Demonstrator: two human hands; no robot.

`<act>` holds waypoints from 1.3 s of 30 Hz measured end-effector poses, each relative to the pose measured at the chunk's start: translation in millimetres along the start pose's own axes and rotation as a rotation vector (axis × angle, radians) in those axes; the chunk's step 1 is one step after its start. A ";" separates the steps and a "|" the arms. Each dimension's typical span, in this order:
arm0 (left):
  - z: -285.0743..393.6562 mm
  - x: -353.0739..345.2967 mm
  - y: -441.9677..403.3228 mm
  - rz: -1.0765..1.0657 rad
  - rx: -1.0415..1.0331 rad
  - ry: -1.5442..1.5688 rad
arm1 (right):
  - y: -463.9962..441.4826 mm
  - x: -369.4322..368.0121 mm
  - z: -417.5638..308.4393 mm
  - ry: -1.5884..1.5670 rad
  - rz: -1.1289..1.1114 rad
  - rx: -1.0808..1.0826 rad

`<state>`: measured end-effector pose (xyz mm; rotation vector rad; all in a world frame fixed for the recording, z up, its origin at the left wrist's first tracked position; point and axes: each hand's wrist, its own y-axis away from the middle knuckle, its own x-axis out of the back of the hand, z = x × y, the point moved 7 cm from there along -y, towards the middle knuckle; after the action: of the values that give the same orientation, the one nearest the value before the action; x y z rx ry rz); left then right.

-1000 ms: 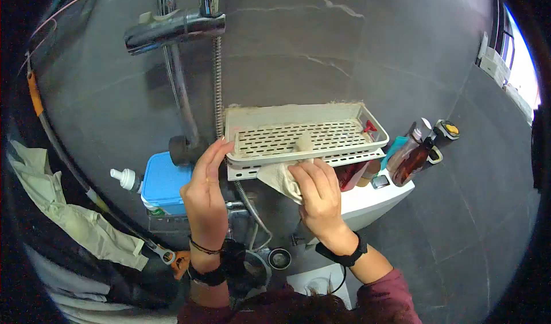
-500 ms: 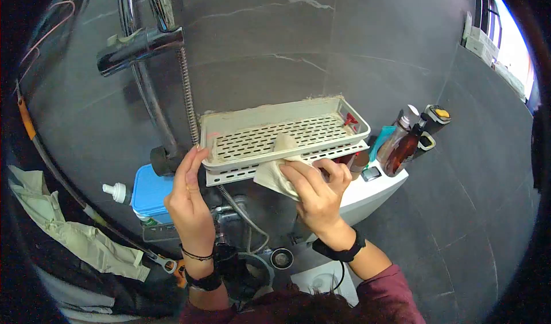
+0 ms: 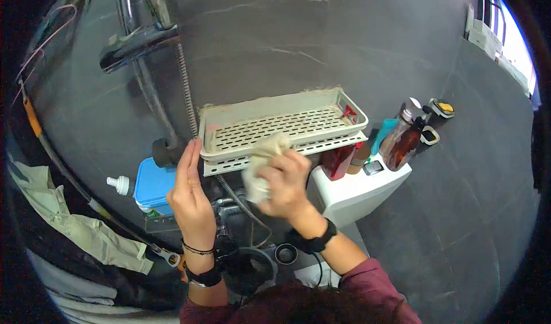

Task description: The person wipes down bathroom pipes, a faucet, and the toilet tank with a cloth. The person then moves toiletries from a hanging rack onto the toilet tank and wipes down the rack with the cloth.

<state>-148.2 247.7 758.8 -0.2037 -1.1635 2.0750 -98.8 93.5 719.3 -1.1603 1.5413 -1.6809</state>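
Note:
A white slotted shelf basket (image 3: 274, 148) is fixed against the grey tiled wall, with a small red item (image 3: 348, 111) at its right end. My left hand (image 3: 192, 195) is at the shelf's left front corner, its fingers stretched out straight with the tips against the edge. In my right hand (image 3: 285, 180) is a bunched cream cloth (image 3: 261, 163), its upper part over the shelf's front rim near the middle. My right fingers are wrapped round the cloth and slightly blurred.
Left of the shelf are a chrome shower pipe (image 3: 150, 97), a metal hose (image 3: 186, 88) and a blue-lidded box (image 3: 155, 181). Several bottles, one of them brown (image 3: 406, 145), stand on a white ledge (image 3: 350, 191) to the right. A bucket (image 3: 249, 269) is below.
My right hand has moved left and up along the shelf's front with the cloth, which is now bunched higher over the rim. My left hand stays at the corner.

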 end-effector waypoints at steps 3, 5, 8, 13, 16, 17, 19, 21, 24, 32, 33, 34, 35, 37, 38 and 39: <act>-3.1 -1.7 1.2 -0.042 0.085 0.022 | -5.8 -11.6 -6.9 0.124 0.017 0.040; -6.7 -3.4 1.4 -0.035 0.112 0.060 | 7.0 -4.3 17.4 0.277 0.060 0.019; -5.0 1.2 2.5 0.037 0.032 -0.020 | 14.0 37.6 64.6 0.488 0.107 -0.106; 0.0 -4.1 2.3 0.058 0.037 0.045 | 10.9 90.8 111.9 0.382 0.205 -0.242; 2.2 -7.1 3.6 0.064 0.087 0.066 | 8.6 65.8 73.0 0.316 0.214 -0.117; 2.2 -8.1 4.3 0.060 0.084 0.074 | 10.3 51.9 62.8 0.259 0.165 -0.108; -5.3 -7.9 6.1 0.072 0.111 0.143 | 10.2 33.2 47.5 0.169 0.100 -0.081; -8.3 -9.6 7.2 0.021 0.098 0.127 | -0.2 37.3 43.3 0.087 0.010 -0.046; 4.3 -10.2 15.1 0.037 0.113 0.279 | 10.5 72.9 80.9 0.239 0.166 -0.141; 56.3 -102.0 88.9 -0.532 0.243 0.693 | 107.8 200.5 133.6 -0.955 0.757 -1.021; 62.1 -124.3 103.9 -0.694 0.326 0.802 | 120.9 209.4 121.5 -0.991 0.740 -1.053; 64.4 -143.9 123.6 -0.823 0.409 0.861 | 134.4 220.3 109.9 -1.019 0.796 -0.996; 67.5 -162.7 144.9 -0.959 0.493 0.914 | 148.9 231.8 99.3 -0.922 0.807 -1.052; 83.2 -185.0 183.1 -1.190 0.547 0.975 | 165.2 257.6 64.3 -0.860 0.858 -1.034; 93.3 -194.5 207.5 -1.344 0.626 1.006 | 177.0 269.9 50.5 -0.805 0.855 -1.049; 103.9 -200.8 233.6 -1.502 0.709 1.027 | 190.9 283.6 37.0 -0.735 0.910 -1.050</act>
<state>-174.5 -30.5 592.8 0.0059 0.2019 0.6520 -222.7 -201.1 592.5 -1.0267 1.9514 0.2218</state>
